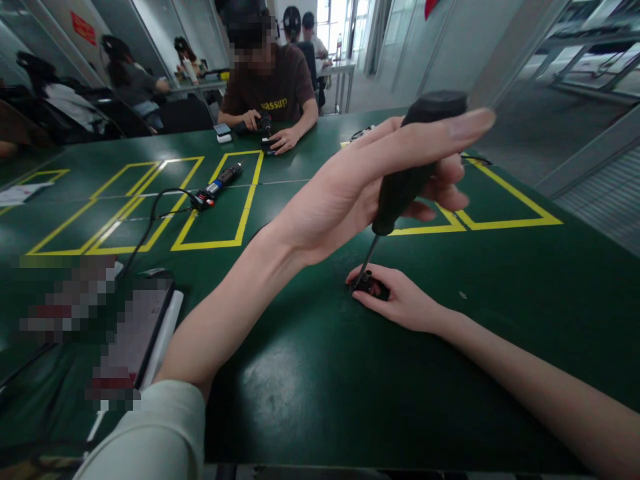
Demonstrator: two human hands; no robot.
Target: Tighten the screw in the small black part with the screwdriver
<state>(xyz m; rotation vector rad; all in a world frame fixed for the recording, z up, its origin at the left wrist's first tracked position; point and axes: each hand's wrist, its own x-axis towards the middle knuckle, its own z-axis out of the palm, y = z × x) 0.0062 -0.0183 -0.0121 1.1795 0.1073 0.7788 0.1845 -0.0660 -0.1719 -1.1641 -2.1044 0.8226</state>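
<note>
My left hand [345, 183] is raised over the table, fingers wrapped round the thick black handle of a screwdriver [397, 200]. Its thumb or a finger lies stretched along the handle near the top. The thin metal shaft slants downward, and its tip meets a small black part [369, 285] on the green table [310, 333]. Low on the tabletop, my right hand [405, 300] pinches that part between thumb and fingers. A short round post stands up from the part beside the shaft. The exact contact point of the tip is too small to make out.
An electric screwdriver [220, 185] with a black cable lies within yellow tape outlines [240, 233]. Two blurred-out devices [135, 327] rest at the left. Across the table a co-worker [273, 87] handles a black tool. More people sit farther back.
</note>
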